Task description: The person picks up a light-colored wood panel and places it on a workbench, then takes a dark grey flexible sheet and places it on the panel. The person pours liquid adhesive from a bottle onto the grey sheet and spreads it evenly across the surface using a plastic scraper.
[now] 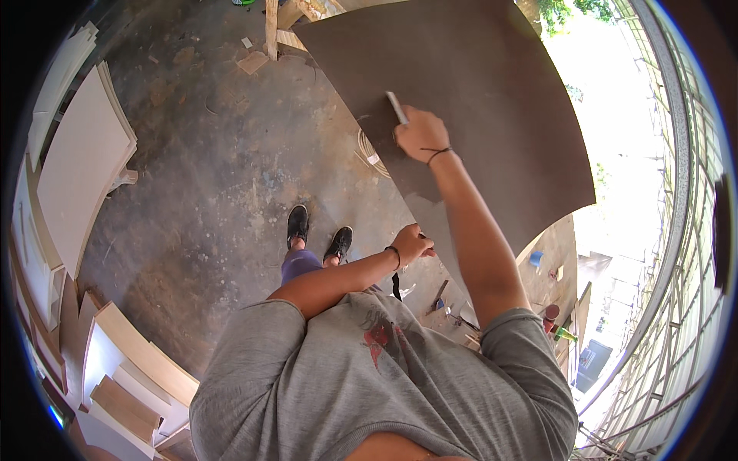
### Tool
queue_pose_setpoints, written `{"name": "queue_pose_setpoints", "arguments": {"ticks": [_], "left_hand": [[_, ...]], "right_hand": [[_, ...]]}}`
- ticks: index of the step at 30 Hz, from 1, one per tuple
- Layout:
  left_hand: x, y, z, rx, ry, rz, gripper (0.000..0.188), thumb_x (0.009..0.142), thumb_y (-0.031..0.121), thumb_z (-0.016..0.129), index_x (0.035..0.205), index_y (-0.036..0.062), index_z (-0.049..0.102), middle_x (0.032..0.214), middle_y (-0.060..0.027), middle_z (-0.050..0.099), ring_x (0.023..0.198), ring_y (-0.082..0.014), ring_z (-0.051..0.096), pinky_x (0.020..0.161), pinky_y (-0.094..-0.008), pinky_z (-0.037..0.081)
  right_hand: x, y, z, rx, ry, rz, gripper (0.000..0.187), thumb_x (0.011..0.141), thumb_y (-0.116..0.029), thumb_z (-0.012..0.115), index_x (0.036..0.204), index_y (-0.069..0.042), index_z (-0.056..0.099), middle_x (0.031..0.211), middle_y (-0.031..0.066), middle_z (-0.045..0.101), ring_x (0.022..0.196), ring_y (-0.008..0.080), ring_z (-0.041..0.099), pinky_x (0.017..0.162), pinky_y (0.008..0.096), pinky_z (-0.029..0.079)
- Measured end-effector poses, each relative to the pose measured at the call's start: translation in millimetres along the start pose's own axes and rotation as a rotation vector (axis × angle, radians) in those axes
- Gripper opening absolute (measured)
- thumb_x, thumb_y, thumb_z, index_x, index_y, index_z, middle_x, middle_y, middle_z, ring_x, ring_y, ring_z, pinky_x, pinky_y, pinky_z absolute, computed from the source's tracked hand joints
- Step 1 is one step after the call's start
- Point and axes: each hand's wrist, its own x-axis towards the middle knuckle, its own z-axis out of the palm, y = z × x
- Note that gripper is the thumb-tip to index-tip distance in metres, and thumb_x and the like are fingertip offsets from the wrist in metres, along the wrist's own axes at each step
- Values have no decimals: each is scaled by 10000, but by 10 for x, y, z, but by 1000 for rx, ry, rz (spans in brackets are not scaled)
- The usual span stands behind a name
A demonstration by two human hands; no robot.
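Observation:
A large dark brown sheet spreads out in front of me, with a paler grey patch along its near left side. My right hand is over its left part, closed around a thin light-grey flat tool. The tool points away from me and to the left; whether its edge touches the sheet, I cannot tell. Close to my body, my left hand is by the sheet's near left edge. Its fingers are curled in, with a small dark bit showing at them, too small to name.
Beneath the sheet's left edge lies a coil of pale cable. White panels lean at the left, with a pale wooden cabinet piece nearer. A green bottle and loose tools lie at lower right. Metal grating runs along the right.

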Motion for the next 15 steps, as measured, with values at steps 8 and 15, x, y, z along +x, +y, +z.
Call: {"name": "queue_pose_setpoints", "arguments": {"ticks": [8, 15], "left_hand": [[10, 92, 45, 406, -97, 268, 97, 795, 41, 514, 873, -14, 500, 833, -113, 587, 668, -176, 631, 597, -262, 537], [82, -28, -50, -42, 3, -14, 153, 822, 81, 512, 929, -29, 517, 886, -104, 606, 768, -160, 633, 638, -249, 496]], "right_hand": [[-312, -738, -18, 10, -256, -303, 380, 711, -158, 479, 1070, -99, 586, 790, 196, 624, 719, 385, 604, 675, 459, 480], [-993, 271, -889, 322, 53, -5, 420, 727, -126, 518, 1143, -77, 542, 908, 220, 611, 799, 376, 602, 727, 425, 485]]}}
